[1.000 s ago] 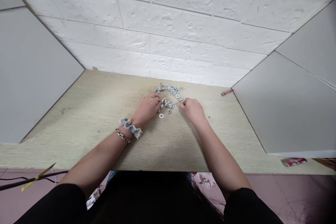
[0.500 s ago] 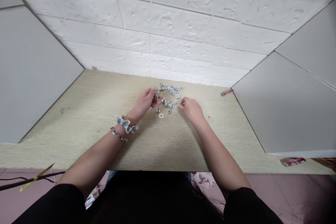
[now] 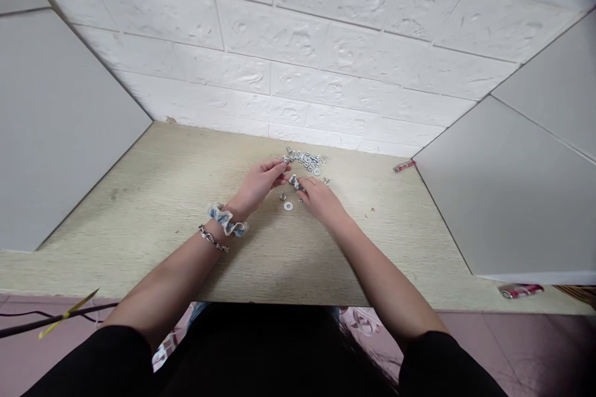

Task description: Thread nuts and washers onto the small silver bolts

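My left hand (image 3: 258,185) is raised over the front edge of a loose pile of steel bolts and washers (image 3: 305,160). Its fingertips seem to pinch a small bolt, mostly hidden. My right hand (image 3: 322,200) reaches in from the right, its fingertips over a few bolts (image 3: 296,183) and partly covering them. A flat washer (image 3: 288,206) and a single bolt (image 3: 282,196) lie just below the hands. A denim scrunchie (image 3: 227,221) and a chain bracelet (image 3: 213,239) circle my left wrist.
The pale wood-grain desk (image 3: 139,223) meets a white brick-textured wall (image 3: 279,74), with grey panels on both sides. A small red-and-white object (image 3: 404,165) lies near the far right corner. Another (image 3: 520,291) sits by the desk's near right edge.
My right hand has moved left over the middle bolts. My left hand has moved right and forward toward the pile.
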`<state>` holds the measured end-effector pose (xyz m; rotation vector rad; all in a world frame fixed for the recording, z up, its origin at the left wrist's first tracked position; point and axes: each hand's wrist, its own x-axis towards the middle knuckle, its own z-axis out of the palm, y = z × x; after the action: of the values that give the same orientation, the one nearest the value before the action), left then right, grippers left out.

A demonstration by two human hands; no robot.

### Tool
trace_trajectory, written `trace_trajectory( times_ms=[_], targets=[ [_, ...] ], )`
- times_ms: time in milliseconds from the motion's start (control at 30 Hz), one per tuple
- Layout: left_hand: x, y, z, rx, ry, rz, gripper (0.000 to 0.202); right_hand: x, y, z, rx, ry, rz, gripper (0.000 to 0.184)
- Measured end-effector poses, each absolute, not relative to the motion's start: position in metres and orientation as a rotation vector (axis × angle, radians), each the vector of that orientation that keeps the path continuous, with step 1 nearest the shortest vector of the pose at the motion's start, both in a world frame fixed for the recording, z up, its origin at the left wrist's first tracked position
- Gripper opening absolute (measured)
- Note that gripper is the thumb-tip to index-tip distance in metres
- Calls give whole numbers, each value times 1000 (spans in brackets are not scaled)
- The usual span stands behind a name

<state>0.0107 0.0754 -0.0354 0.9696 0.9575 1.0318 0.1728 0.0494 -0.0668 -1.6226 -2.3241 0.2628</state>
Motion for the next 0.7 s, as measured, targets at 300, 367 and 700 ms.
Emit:
trace_trajectory(
  times_ms=[300, 367, 700],
  targets=[
    [12, 72, -33, 814, 839, 1001, 11, 171, 50, -68, -1656, -2225, 273, 24],
    [11, 72, -33, 724, 814, 1004, 11, 172, 48, -65, -1606, -2121, 250, 23],
    [21, 60, -38, 622, 771, 1184, 16, 155, 28, -65, -1060, -1905, 17, 24]
  ],
)
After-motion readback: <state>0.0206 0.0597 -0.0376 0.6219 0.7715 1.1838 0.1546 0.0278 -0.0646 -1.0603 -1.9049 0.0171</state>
